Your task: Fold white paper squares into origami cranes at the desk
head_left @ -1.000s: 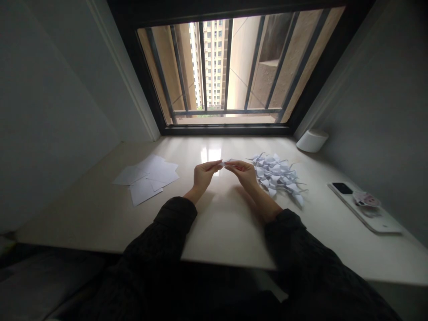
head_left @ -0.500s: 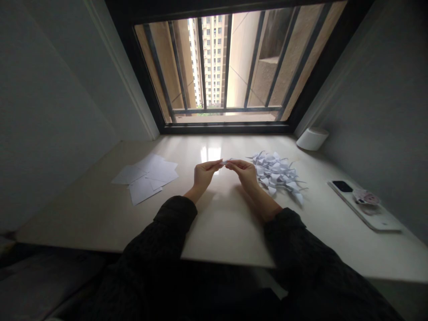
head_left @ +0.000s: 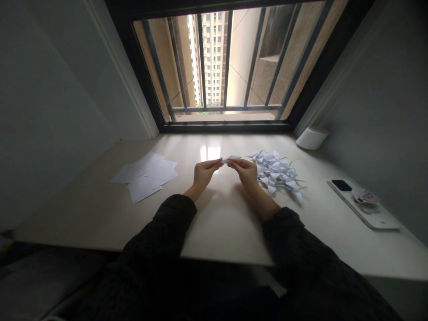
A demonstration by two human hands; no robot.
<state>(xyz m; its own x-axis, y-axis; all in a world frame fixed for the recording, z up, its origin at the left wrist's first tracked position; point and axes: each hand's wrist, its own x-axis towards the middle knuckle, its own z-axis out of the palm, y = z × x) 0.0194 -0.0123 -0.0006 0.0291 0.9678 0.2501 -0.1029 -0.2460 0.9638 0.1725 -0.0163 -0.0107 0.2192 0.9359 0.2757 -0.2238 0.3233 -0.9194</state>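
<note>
A small folded piece of white paper is pinched between both hands, above the middle of the white counter. My left hand grips its left side with thumb and fingertips. On the other side, my right hand holds the paper the same way, and part of it is hidden behind the fingers. Close to my right hand lies a pile of folded white paper cranes. Several loose sheets of white paper overlap on the counter to the left.
A phone with a round grip on its back lies at the right. Behind it, a white cylindrical object stands against the right wall. A dark-framed window with bars closes off the counter's far side.
My right hand's fingers have shifted slightly on the folded paper, and a little more of it shows above them. Both hands stay in nearly the same place.
</note>
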